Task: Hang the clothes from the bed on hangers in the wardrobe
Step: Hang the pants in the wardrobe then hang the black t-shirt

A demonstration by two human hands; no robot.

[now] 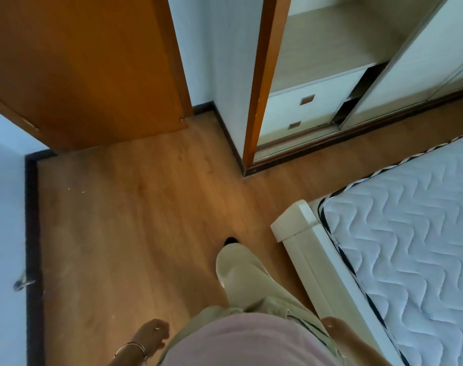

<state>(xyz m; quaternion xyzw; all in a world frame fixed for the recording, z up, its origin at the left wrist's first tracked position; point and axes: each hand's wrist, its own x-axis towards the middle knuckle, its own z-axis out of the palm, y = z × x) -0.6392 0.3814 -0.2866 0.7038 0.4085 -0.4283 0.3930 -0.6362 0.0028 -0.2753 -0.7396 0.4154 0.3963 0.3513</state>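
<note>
Left grip (152, 336) hangs loosely curled and empty at lower left. Right grip (333, 324), lower right, shows too little to tell, but it's nearer the bed (410, 247). No clothes show on the visible mattress; the wardrobe (312, 101) stands open upper right.

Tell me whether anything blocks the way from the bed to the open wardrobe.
Nothing visible does. The floor between the bed and the wardrobe shows no obstacle, and the sliding door stands aside, leaving the side with the drawers open. No clothes or hangers show here.
</note>
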